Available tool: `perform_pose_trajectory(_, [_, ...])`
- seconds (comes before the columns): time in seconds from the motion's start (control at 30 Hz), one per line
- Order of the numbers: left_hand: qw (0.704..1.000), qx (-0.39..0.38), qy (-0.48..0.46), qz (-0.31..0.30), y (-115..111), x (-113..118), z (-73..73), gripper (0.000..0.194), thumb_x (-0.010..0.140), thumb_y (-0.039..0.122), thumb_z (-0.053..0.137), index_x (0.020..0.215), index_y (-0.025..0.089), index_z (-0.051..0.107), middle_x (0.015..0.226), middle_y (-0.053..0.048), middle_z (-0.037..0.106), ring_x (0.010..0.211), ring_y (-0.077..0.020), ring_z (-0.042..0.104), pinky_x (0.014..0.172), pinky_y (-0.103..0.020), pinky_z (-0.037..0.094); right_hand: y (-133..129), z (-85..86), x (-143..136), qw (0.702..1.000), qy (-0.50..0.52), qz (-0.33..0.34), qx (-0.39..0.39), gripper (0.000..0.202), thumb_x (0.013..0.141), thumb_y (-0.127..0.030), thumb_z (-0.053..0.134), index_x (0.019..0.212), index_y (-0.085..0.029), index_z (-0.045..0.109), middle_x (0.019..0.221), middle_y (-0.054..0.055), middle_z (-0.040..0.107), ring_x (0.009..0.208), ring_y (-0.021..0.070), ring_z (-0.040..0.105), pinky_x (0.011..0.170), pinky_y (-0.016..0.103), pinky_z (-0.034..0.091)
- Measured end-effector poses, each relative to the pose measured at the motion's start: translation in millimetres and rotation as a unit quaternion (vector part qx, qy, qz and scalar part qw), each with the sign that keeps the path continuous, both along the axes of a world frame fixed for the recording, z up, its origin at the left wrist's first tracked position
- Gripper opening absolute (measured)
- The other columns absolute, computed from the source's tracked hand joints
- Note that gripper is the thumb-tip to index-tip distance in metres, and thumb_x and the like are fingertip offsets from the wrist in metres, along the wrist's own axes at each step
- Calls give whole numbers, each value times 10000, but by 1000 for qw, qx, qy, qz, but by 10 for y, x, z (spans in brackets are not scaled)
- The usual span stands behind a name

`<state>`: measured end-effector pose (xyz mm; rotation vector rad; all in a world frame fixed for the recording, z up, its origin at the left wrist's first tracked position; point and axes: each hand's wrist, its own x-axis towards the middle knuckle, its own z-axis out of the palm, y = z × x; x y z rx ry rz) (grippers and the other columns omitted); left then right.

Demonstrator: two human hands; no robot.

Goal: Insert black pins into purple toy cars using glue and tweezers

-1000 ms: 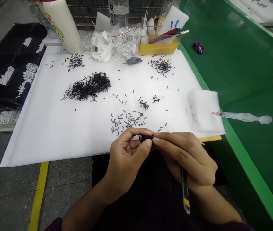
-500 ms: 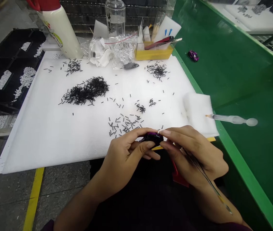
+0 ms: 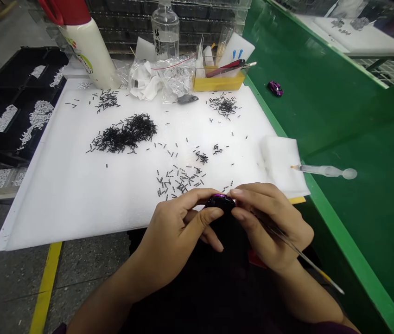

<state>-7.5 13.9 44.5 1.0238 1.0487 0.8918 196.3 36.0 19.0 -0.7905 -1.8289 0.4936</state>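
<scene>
Just past the near edge of the white foam sheet (image 3: 79, 199), I hold a small glossy purple-and-black toy car (image 3: 221, 202). My left hand (image 3: 178, 232) is closed on its left side, thumb in front and index finger along the top. At the right end, the thumb and index finger of my right hand (image 3: 275, 222) pinch the car. A thin metal tool, seemingly tweezers (image 3: 308, 259), is tucked in that same hand and points back toward my forearm. Loose small black pins (image 3: 179, 181) lie just beyond my hands.
Larger heaps of black pins (image 3: 125, 133) cover the sheet's middle. At the back stand a white bottle (image 3: 89, 53), a clear bottle (image 3: 165, 32) and a yellow tool box (image 3: 218, 83). A syringe (image 3: 325, 170) rests on a foam block (image 3: 283, 162); another purple car (image 3: 275, 88) sits on the green surface.
The toy car has turned slightly in my fingers, showing more of its black side. My right hand and the tweezers have shifted a little left. The view has moved slightly.
</scene>
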Motion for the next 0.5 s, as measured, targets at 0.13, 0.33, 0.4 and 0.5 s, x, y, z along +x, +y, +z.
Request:
perform_pose_trajectory(0.13, [999,26,37,28,-30,24,14,234,1064,396,727,1246,274,810,662,74,795,621,-103,803,664,-125,624,-45,-43,-45,999,-18,-15,43,529,952,5,736,1419,-246,742,1195,47,773,1057,154,724,865,271,637])
perform_pose_trajectory(0.33, [987,99,81,99,-81,98,15,189,1049,313,737,1190,204,800,642,68,781,608,-113,805,670,-135,630,-85,-100,-142,999,36,-27,1,535,973,-5,705,1403,-319,750,1196,36,768,1073,178,713,833,319,639])
perform_pose_trajectory(0.4, [986,105,84,99,-93,96,15,200,1056,337,729,1190,205,800,638,66,778,614,-119,810,669,-143,635,-97,-94,-155,997,62,-23,-41,530,978,-18,715,1398,-340,749,1200,17,765,1060,158,705,827,296,627])
perform_pose_trajectory(0.5, [989,98,76,87,-106,66,25,197,1067,356,717,1196,231,799,653,72,790,607,-116,807,659,-144,633,-112,-64,-158,995,76,-20,-62,560,970,-29,742,1433,-343,724,1204,-2,766,953,121,684,781,265,602])
